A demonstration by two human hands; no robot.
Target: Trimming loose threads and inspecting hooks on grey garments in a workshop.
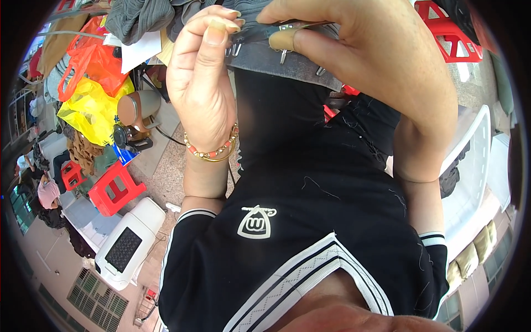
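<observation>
My left hand, with beaded and gold-coloured bracelets at the wrist, is raised at the top. Its thumb and fingers are pinched together; what they hold, if anything, is too small to tell. Across from it, my right hand has thumb and forefinger closing around something thin that I cannot make out, over grey ribbed fabric. Below both hands runs a dark, see-through band. Small silver metal pieces stick out over it, one of them just under my right thumb.
To the left are an orange-red plastic bag, a yellow bag, a red stool and a white bin-like container. Another red stool stands at the upper right. A white chair is on the right.
</observation>
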